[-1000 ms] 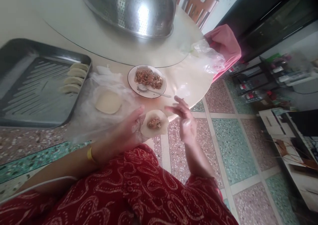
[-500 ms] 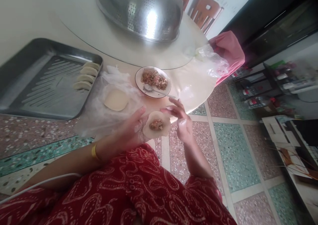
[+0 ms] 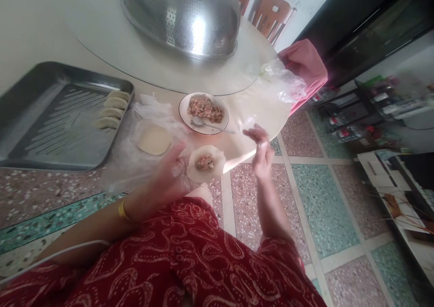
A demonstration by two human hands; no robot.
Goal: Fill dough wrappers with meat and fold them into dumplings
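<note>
I see my left hand (image 3: 167, 176) held palm up at the near edge of the table (image 3: 50, 17), carrying a round dumpling wrapper (image 3: 206, 163) spread flat across its fingers, with a small mound of minced filling (image 3: 205, 162) in the middle. The wrapper lies open, unfolded. My right hand (image 3: 261, 151) hangs just to the right of it, fingers loosely spread and holding nothing, apart from the wrapper and over the table's edge. Just beyond the wrapper sits a small plate (image 3: 185, 104) of the same filling, with a spoon (image 3: 210, 125) lying along its near rim. To the left of the plate a stack of fresh wrappers (image 3: 154, 139) rests on a clear plastic sheet (image 3: 129, 162). Further left, a metal tray (image 3: 50, 117) holds a row of folded dumplings (image 3: 111, 109) along its right side. At the far side stands a large perforated steel bowl (image 3: 183, 13).
</note>
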